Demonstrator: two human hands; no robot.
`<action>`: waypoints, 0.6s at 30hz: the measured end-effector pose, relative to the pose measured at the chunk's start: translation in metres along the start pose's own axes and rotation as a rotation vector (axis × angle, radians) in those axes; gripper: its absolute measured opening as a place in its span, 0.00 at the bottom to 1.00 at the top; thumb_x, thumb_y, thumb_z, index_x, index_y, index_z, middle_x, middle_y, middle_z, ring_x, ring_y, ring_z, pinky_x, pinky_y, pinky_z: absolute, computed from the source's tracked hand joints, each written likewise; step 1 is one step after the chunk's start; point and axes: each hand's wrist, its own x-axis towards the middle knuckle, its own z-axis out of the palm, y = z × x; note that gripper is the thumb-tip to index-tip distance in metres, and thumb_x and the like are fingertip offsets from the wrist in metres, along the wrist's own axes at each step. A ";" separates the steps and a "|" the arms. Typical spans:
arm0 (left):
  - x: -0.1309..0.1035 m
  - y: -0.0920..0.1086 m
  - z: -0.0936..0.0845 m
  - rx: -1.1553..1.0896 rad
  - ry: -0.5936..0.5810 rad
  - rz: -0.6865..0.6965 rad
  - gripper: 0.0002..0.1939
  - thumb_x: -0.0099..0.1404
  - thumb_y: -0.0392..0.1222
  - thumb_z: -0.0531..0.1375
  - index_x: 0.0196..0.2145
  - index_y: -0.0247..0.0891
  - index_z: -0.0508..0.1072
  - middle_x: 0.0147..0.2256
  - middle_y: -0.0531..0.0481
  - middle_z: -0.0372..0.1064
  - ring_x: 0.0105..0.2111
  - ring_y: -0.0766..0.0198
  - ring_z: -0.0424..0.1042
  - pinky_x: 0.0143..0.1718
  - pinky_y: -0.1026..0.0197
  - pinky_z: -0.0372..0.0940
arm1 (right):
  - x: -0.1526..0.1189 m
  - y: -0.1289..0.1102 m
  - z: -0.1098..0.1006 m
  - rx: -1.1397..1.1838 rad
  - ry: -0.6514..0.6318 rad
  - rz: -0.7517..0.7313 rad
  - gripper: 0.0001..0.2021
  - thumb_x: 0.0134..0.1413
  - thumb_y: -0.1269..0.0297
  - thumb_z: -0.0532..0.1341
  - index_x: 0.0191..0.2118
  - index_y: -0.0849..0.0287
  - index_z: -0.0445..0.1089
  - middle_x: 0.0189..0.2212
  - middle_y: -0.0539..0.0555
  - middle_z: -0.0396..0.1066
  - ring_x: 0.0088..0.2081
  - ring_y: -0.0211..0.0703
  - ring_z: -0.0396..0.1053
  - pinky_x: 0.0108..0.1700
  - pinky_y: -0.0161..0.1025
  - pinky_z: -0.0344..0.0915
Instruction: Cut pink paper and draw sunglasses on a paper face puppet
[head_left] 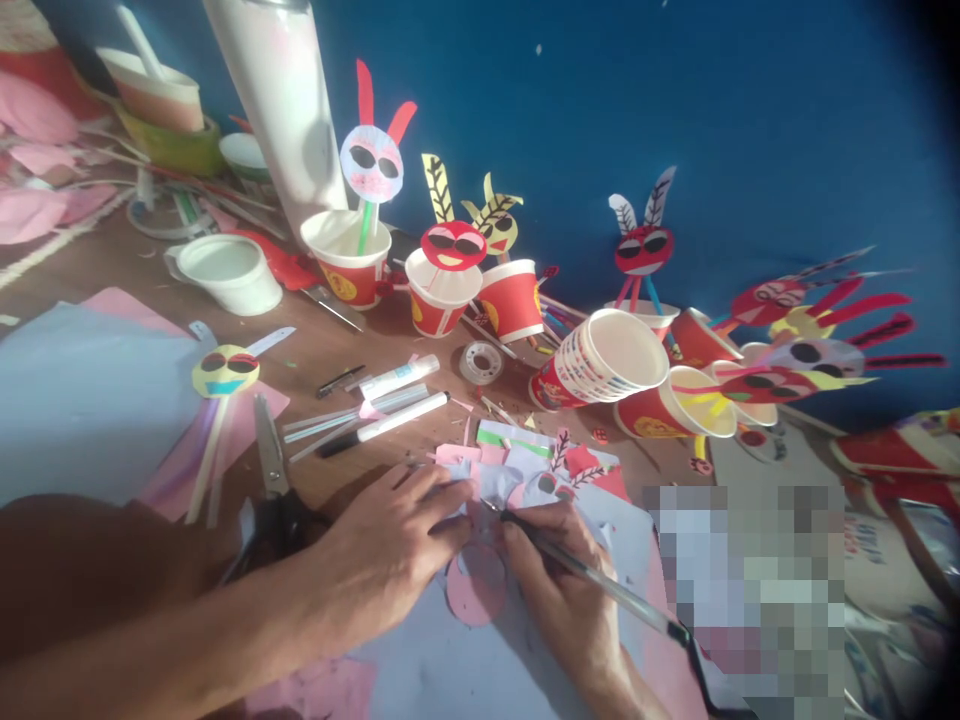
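My right hand point(566, 585) grips a pen with a clear grey barrel point(600, 582). Its tip touches a small piece of paper in front of me. My left hand point(405, 535) lies beside it, fingers stretched out and pressing on the paper. Below my fingertips is a round pink paper disc point(478, 590), partly in shadow. Both hands rest over large light-blue paper point(450, 675). Just beyond the pen lie pale paper scraps and a small cutout with black-veined ears point(556, 482). Black-handled scissors point(271, 455) stand by my left wrist, handles partly hidden.
Behind are red paper cups point(352, 270) bearing paper-faced stick figures, and stacked cups point(600, 360). A marker point(405, 415), a glue stick point(399, 378), a tape roll point(481, 362) and a white mug point(229, 272) lie nearer. A yellow-faced figure point(225, 372) lies left. Part of the right is pixelated.
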 end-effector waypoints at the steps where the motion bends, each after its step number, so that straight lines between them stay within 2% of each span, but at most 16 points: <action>1: 0.000 0.000 0.000 0.001 -0.006 0.000 0.09 0.65 0.34 0.55 0.41 0.35 0.72 0.50 0.46 0.67 0.47 0.51 0.62 0.43 0.49 0.59 | 0.000 0.000 0.000 -0.022 0.000 -0.012 0.01 0.55 0.67 0.61 0.34 0.54 0.68 0.21 0.44 0.73 0.20 0.33 0.70 0.24 0.27 0.67; 5: -0.001 -0.001 -0.001 -0.003 -0.026 0.011 0.08 0.66 0.35 0.55 0.40 0.36 0.72 0.53 0.46 0.65 0.48 0.51 0.62 0.44 0.49 0.60 | 0.001 0.000 -0.001 -0.094 -0.023 -0.045 0.00 0.55 0.67 0.61 0.33 0.54 0.69 0.21 0.44 0.73 0.20 0.33 0.69 0.25 0.29 0.66; 10: -0.002 -0.002 -0.002 -0.017 -0.031 0.014 0.07 0.66 0.35 0.54 0.39 0.37 0.72 0.54 0.47 0.64 0.50 0.52 0.61 0.46 0.50 0.60 | 0.002 -0.003 -0.002 -0.081 -0.023 -0.042 0.04 0.54 0.66 0.60 0.29 0.56 0.67 0.15 0.43 0.67 0.15 0.32 0.63 0.20 0.29 0.61; 18: 0.000 -0.004 -0.006 -0.031 -0.032 0.023 0.06 0.65 0.35 0.56 0.38 0.38 0.73 0.52 0.45 0.66 0.51 0.53 0.61 0.50 0.50 0.60 | 0.002 -0.004 -0.002 -0.071 -0.089 -0.059 0.05 0.53 0.68 0.60 0.28 0.56 0.66 0.16 0.43 0.66 0.16 0.32 0.61 0.20 0.30 0.60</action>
